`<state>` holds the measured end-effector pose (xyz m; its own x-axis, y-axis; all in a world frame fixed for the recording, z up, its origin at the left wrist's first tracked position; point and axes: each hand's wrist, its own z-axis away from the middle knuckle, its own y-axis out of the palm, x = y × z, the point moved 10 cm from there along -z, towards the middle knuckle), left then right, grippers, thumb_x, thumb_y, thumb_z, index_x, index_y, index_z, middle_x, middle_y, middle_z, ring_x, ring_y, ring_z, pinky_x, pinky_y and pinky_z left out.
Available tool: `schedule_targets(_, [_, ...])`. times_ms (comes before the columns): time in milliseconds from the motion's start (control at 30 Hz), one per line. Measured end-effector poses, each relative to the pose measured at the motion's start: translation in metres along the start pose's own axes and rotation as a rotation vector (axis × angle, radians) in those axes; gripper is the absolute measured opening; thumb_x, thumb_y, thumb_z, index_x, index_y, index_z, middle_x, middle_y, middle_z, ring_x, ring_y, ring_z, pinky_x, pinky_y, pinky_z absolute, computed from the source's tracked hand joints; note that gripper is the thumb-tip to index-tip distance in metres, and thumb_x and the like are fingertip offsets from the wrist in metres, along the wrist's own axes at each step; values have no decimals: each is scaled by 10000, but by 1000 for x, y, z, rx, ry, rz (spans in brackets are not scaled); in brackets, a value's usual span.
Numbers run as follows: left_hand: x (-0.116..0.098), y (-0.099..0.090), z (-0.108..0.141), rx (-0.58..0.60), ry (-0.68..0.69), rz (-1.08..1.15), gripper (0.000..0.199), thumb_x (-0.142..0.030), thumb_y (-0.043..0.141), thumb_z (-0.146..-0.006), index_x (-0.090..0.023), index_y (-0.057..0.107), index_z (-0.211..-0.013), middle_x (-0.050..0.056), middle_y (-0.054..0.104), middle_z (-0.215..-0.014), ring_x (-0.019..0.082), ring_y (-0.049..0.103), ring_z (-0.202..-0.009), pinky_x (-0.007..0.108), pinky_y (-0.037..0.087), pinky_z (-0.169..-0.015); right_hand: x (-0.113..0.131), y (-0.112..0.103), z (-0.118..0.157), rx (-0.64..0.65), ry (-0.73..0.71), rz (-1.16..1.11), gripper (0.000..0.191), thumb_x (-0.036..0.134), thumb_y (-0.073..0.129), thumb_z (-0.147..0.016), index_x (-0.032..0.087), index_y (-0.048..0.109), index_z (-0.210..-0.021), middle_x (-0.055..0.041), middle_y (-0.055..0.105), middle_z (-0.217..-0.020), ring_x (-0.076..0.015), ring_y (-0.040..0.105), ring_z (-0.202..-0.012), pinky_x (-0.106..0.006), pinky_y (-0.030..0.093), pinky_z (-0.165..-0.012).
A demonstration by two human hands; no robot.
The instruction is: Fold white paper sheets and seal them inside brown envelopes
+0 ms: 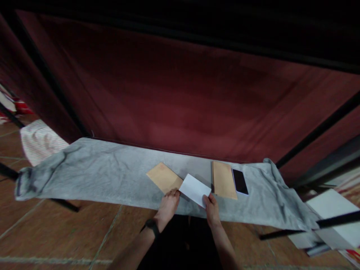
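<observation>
A white sheet or card [195, 190] is held low over the grey cloth. My right hand [211, 207] pinches its lower right corner, thumb on top. At its left corner is my left hand [170, 204], fingers closed, beside the lower end of a brown envelope [164, 177]; whether the fingers grip the card, the envelope or both is hard to make out. That envelope lies tilted on the cloth, partly behind the hand. To the right of the card rests a small stack of brown envelopes [225, 180], with a dark phone [240, 182] lying beside it.
The grey cloth [92, 168] covers a long, narrow surface. Behind it hangs a dark red panel [180, 97] between black metal bars. A striped cloth [42, 140] is at the left. White boxes or papers [334, 204] sit low at the right, above the tiled floor [92, 225].
</observation>
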<state>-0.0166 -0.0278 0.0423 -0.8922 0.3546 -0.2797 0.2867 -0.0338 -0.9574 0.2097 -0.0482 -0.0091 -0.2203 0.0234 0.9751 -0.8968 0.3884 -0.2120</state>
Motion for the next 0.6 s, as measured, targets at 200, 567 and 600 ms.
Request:
schedule_targets(200, [2, 7, 5, -22, 20, 92, 382, -133, 420, -933, -177, 580, -1277, 125, 564, -1377, 215, 548, -1251, 358, 435, -1054, 4, -34, 3, -73, -45, 172, 433, 502, 493, -838, 145, 696, -975, -117, 734, -851, -249, 669, -774, -338, 515, -739])
schedule_targets(567, [-8, 1, -24, 109, -16, -236, 364, -113, 522, -859, -132, 574, -1219, 167, 650, -1158, 270, 622, -1093, 371, 512, -873, 9, -24, 19, 31, -49, 217, 349, 399, 485, -841, 148, 705, -944, -103, 712, -764, -238, 664, -675, -324, 551, -632])
schedule_targets(600, [-11, 4, -25, 114, -23, -245, 347, -77, 491, -863, -114, 580, -1196, 173, 661, -1107, 268, 641, -1049, 366, 519, -842, 9, -23, 19, 54, -24, 202, 336, 386, 492, -835, 149, 703, -946, -94, 706, -758, -228, 654, -639, -313, 548, -575])
